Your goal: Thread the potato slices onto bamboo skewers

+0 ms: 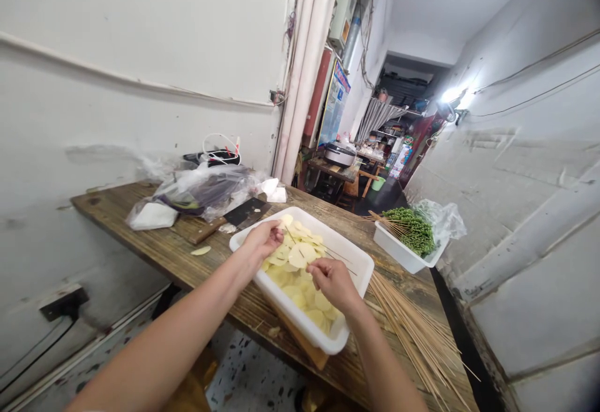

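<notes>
Pinching thin, round yellow slices, left hand and right hand hover above a white tub.

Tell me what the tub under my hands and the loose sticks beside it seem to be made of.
White tub: probably plastic, smooth with a slight sheen, judging by its rounded, molded-looking rim.
Loose sticks: likely bamboo or wood, unpainted and dull, judging by their tan color and thin, straight shape.
</notes>
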A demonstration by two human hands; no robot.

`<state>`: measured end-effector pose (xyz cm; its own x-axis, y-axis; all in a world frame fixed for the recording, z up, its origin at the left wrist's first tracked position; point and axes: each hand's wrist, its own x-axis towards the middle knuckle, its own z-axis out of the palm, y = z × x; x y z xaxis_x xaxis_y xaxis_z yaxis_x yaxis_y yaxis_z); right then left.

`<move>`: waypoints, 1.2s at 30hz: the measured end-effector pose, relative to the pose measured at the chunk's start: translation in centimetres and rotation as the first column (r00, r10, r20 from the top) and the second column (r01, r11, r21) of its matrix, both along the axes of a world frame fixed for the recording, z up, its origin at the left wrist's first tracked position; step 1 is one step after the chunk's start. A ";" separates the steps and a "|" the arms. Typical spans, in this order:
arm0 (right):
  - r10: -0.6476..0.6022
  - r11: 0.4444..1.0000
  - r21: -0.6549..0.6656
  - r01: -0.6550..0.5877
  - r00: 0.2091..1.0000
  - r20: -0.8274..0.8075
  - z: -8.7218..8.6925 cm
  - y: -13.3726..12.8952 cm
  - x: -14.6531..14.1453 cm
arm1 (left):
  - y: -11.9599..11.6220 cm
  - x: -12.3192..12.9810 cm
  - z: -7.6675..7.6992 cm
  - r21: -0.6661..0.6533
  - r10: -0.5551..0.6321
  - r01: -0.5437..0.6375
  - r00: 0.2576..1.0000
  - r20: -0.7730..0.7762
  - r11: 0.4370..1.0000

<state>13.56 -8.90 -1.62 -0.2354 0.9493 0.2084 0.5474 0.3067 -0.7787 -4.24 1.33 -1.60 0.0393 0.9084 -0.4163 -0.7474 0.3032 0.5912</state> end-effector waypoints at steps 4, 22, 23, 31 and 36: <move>-0.061 0.987 0.156 0.034 0.984 0.170 0.0 0.0 0.0 | 0.2 0.0 0.0 -0.023 -0.041 0.041 0.999 0.024 0.999; -0.222 0.949 0.279 0.147 0.939 0.261 0.3 0.4 -0.3 | -1.1 0.6 0.8 0.070 -0.251 0.249 0.968 0.025 0.966; -0.239 0.946 0.280 0.165 0.936 0.258 0.3 0.5 -0.4 | -1.2 0.8 0.7 0.077 -0.244 0.243 0.970 0.005 0.967; -0.402 0.900 0.261 0.349 0.895 0.191 0.2 0.6 -0.2 | -2.7 0.9 0.6 0.291 -0.186 0.266 0.944 -0.274 0.919; -0.368 0.912 0.261 0.316 0.912 0.182 0.2 0.4 -0.4 | -2.9 1.3 1.0 0.362 -0.100 0.181 0.968 -0.231 0.915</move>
<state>13.17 -8.50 -1.45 0.0303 0.9152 0.4020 0.8002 0.2188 -0.5585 -2.91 -1.61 -0.58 0.1295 0.9900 -0.0567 -0.5653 0.1207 0.8160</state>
